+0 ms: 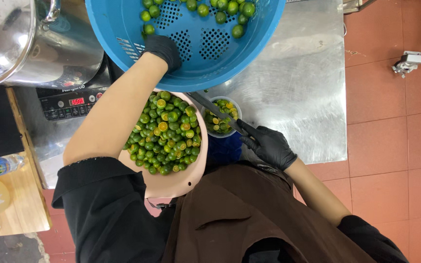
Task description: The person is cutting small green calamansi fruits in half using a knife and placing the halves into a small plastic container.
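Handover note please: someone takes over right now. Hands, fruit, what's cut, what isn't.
Left hand, black glove, reaches into the blue basket toward the whole green fruit.
Right hand, black glove, grips a knife with its blade over the small cup of fruit pieces.
Done: a pile of halved fruit in the pink bowl.
Left: the whole fruit in the basket.

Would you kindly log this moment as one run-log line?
left hand: in blue colander | right hand: holding knife | halved limes: piled on board
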